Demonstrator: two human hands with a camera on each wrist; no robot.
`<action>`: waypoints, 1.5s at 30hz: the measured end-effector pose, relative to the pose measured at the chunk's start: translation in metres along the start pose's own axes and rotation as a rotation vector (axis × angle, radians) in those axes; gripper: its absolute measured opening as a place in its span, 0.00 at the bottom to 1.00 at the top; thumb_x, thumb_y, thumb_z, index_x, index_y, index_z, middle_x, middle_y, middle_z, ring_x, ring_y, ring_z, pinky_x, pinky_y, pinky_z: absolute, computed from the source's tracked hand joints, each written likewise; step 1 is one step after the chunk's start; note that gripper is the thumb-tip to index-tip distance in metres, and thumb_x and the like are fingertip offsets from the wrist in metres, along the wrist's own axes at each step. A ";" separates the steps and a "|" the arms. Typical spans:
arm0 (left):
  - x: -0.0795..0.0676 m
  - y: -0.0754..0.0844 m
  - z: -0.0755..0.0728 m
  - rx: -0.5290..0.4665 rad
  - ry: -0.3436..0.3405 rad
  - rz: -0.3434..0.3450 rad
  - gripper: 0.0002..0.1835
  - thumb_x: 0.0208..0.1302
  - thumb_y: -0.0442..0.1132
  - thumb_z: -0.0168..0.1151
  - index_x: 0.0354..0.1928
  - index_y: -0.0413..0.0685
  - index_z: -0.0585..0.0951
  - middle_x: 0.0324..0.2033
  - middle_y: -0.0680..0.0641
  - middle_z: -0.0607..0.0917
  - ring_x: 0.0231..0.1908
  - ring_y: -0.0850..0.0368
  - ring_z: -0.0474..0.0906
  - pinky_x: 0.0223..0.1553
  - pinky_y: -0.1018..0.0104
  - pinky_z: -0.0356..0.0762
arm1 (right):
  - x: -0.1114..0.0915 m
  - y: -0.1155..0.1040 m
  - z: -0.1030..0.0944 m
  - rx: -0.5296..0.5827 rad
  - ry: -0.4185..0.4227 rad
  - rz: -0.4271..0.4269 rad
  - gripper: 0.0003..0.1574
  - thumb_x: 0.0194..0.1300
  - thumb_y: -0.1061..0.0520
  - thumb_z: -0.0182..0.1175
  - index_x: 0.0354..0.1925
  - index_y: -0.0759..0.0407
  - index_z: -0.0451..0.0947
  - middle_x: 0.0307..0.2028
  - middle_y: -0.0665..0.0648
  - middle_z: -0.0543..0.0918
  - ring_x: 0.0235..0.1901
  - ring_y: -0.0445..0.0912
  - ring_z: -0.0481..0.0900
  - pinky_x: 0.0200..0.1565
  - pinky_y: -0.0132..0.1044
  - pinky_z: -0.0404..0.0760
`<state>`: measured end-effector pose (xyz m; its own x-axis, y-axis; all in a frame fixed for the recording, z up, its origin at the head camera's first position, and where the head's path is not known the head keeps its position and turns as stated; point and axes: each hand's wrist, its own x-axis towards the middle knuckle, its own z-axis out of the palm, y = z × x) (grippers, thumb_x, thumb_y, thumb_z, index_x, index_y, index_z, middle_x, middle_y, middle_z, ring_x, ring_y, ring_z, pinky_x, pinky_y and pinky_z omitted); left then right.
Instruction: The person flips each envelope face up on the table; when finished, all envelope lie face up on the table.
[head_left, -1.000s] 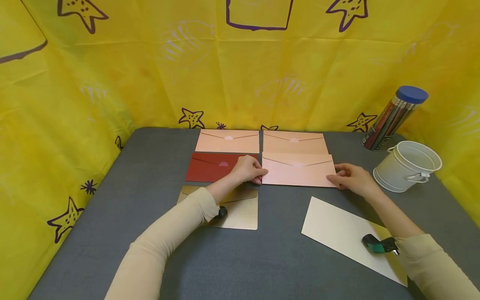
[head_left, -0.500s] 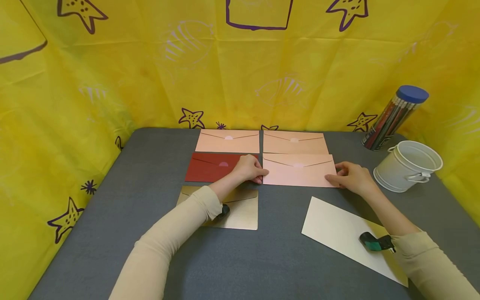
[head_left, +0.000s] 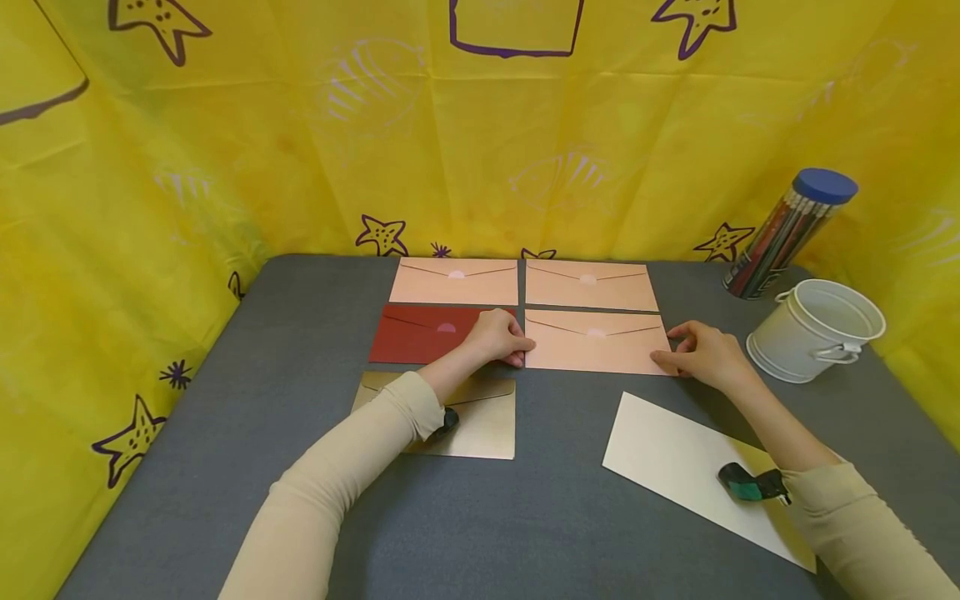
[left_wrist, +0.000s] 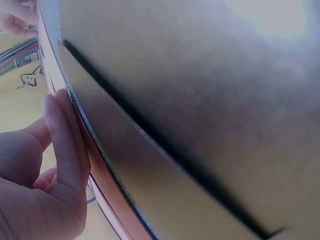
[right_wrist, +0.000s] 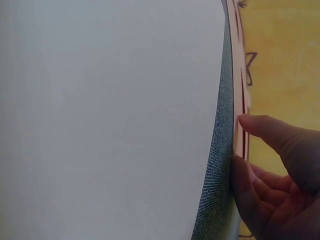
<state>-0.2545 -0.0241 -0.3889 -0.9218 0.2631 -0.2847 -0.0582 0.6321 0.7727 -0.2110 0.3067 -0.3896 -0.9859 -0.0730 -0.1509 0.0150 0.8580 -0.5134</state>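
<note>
A pink envelope (head_left: 592, 350) with a round seal lies on the grey table, flap side up, between my two hands. My left hand (head_left: 495, 337) pinches its left edge near the lower corner, the wrist passing over a gold envelope (head_left: 480, 425). At the opposite short edge, my right hand (head_left: 705, 357) holds the lower right corner between thumb and fingers; the right wrist view shows the thumb (right_wrist: 260, 125) at the envelope's edge. A red envelope (head_left: 412, 333) sits partly under my left hand. Two more pink envelopes, left (head_left: 453, 287) and right (head_left: 592, 292), form the back row.
A plain cream envelope (head_left: 675, 454) lies slanted below my right forearm. At the right stand a white metal bucket (head_left: 795, 342) and a clear tube of pencils (head_left: 780, 242) with a blue lid. A yellow patterned cloth (head_left: 480, 167) hangs behind the table.
The pink envelope between my hands has come down flat and slightly toward me. A thin strip of table now shows between it and the envelope behind. Both hands stay nearly in place.
</note>
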 end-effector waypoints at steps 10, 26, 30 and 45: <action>-0.002 -0.001 0.000 0.017 0.001 0.047 0.10 0.61 0.38 0.69 0.30 0.39 0.81 0.15 0.47 0.82 0.13 0.62 0.78 0.21 0.74 0.76 | 0.000 0.001 -0.001 0.003 -0.007 -0.012 0.41 0.61 0.39 0.66 0.55 0.70 0.69 0.28 0.56 0.77 0.26 0.47 0.76 0.29 0.38 0.72; -0.020 0.001 0.017 0.161 -0.040 0.482 0.05 0.66 0.38 0.64 0.33 0.45 0.81 0.21 0.52 0.82 0.17 0.63 0.79 0.24 0.73 0.75 | -0.033 0.003 -0.005 -0.027 -0.035 -0.147 0.37 0.67 0.44 0.61 0.61 0.69 0.67 0.44 0.62 0.79 0.41 0.55 0.79 0.37 0.40 0.77; -0.030 0.006 0.029 0.224 -0.152 0.667 0.04 0.66 0.38 0.64 0.38 0.46 0.82 0.29 0.53 0.84 0.27 0.66 0.79 0.33 0.76 0.77 | -0.052 0.005 -0.007 -0.028 -0.036 -0.210 0.34 0.68 0.46 0.61 0.61 0.69 0.69 0.49 0.65 0.80 0.43 0.56 0.80 0.39 0.43 0.79; -0.059 0.021 0.064 0.697 -0.491 0.932 0.36 0.66 0.58 0.60 0.71 0.51 0.65 0.72 0.50 0.62 0.72 0.62 0.52 0.68 0.76 0.46 | -0.135 0.051 0.001 -0.131 -0.045 -0.464 0.54 0.48 0.43 0.76 0.69 0.53 0.65 0.68 0.62 0.64 0.70 0.41 0.52 0.65 0.36 0.55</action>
<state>-0.1768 0.0197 -0.3923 -0.2565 0.9623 -0.0900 0.8873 0.2714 0.3728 -0.0770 0.3601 -0.3962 -0.8752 -0.4827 0.0308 -0.4486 0.7863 -0.4248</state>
